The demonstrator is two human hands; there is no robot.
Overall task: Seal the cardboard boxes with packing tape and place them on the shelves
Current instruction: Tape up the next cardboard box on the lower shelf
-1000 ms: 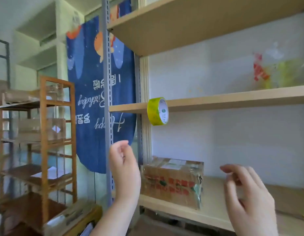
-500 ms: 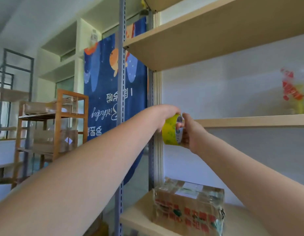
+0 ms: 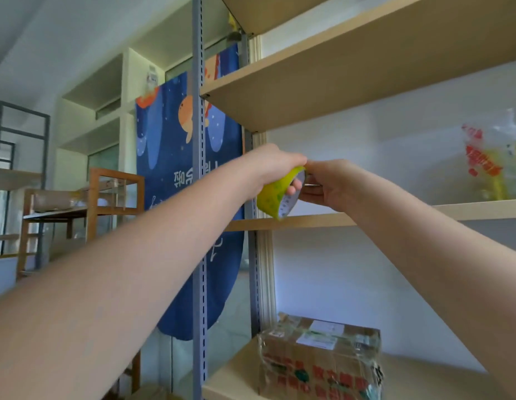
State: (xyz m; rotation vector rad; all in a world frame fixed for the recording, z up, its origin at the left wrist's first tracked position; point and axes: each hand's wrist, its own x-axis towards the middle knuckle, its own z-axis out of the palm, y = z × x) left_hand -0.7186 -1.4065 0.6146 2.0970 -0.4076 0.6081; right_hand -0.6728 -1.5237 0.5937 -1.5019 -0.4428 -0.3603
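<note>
A yellow-green roll of packing tape (image 3: 272, 194) hangs at the front edge of the middle shelf (image 3: 467, 210). My left hand (image 3: 275, 166) grips the roll from above, a finger curled into its core. My right hand (image 3: 327, 187) pinches at the roll's right side, where the tape meets the shelf. On the lower shelf (image 3: 233, 376) below stands a taped cardboard box (image 3: 320, 362) with red print and a white label, untouched by either hand.
A grey slotted upright (image 3: 199, 197) stands left of the shelves, a blue banner (image 3: 170, 174) behind it. A clear bag with red and yellow print (image 3: 493, 160) sits on the middle shelf at right. A wooden rack (image 3: 86, 203) with boxes stands at far left.
Both hands rose from beside the box up to the tape roll and took hold of it. The roll now sits tilted and slightly higher against the shelf edge; my view has tipped upward.
</note>
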